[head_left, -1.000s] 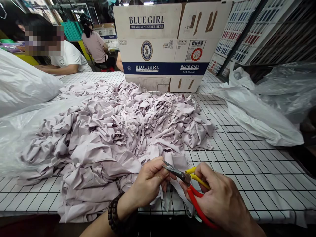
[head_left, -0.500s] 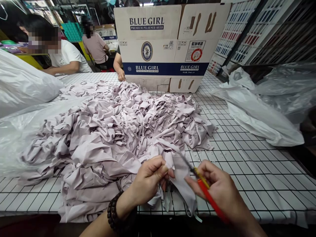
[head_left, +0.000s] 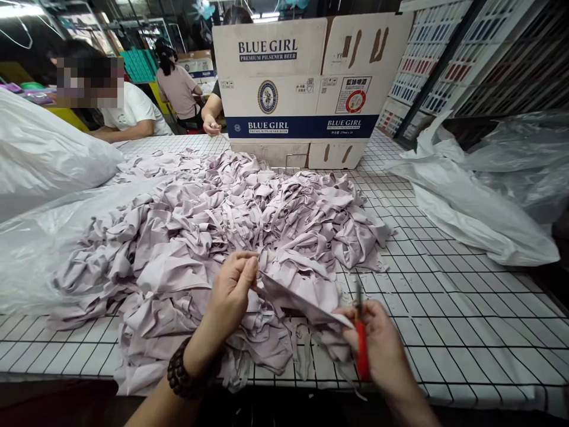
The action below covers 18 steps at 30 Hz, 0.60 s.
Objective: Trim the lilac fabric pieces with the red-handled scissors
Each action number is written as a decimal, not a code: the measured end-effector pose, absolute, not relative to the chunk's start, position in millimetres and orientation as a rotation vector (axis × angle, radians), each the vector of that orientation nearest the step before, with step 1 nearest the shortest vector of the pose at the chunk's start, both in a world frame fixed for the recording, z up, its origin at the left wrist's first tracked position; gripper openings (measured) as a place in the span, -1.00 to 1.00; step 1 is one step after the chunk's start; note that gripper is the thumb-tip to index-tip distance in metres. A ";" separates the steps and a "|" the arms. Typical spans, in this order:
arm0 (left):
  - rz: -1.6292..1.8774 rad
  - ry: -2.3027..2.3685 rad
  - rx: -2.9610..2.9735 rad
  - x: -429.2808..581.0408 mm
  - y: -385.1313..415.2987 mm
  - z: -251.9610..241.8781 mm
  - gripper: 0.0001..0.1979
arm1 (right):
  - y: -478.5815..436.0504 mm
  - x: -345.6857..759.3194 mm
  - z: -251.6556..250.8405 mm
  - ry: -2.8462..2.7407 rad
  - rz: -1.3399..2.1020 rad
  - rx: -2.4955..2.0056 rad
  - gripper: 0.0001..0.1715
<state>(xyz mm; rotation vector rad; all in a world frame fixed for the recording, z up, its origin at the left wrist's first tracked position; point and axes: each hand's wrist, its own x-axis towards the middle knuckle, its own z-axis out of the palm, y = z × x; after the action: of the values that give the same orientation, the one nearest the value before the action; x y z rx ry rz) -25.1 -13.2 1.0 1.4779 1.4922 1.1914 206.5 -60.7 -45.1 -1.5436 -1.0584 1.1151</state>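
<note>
A big heap of pale lilac fabric pieces [head_left: 213,231] covers the grid-patterned table [head_left: 448,320]. My left hand [head_left: 233,287], with a dark bead bracelet on the wrist, pinches one end of a lilac fabric piece [head_left: 297,296] lifted off the heap's near edge. My right hand [head_left: 377,344] grips the other end of that piece together with red-handled snips [head_left: 361,338], blades pointing up and away. The piece is stretched taut between both hands.
A large "Blue Girl" cardboard box [head_left: 306,89] stands at the table's far side. Clear plastic bags lie at the left [head_left: 48,160] and right [head_left: 480,201]. Two people sit beyond the table at the far left; another person's hand [head_left: 211,126] is beside the box.
My left hand has moved up and left, pulling the fabric piece out straight. My right hand has turned the snips so the blades point upward, and now also holds the piece's other end.
</note>
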 end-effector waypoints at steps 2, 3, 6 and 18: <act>1.238 1.654 1.673 -23.3 -14.5 3.8 -0.67 | -48.3 220.3 -20.6 -1.086 1.287 -1.430 -0.70; 1.221 1.622 1.763 -17.7 -16.5 4.5 -0.67 | -41.9 225.5 -7.0 -1.132 1.386 -1.385 -0.73; 0.937 1.183 1.936 7.0 -23.0 3.7 -0.40 | -23.3 230.5 29.4 -1.276 1.672 -1.218 -0.81; 0.843 0.832 0.811 -43.5 -18.9 81.8 -0.60 | 16.6 256.0 26.5 -1.255 1.394 -1.531 -0.58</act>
<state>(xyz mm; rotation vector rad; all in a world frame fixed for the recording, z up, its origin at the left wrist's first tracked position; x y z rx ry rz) -43.5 -18.9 81.8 0.8109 0.8322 0.8429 256.0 16.6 26.5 -1.5313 -1.2546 1.3936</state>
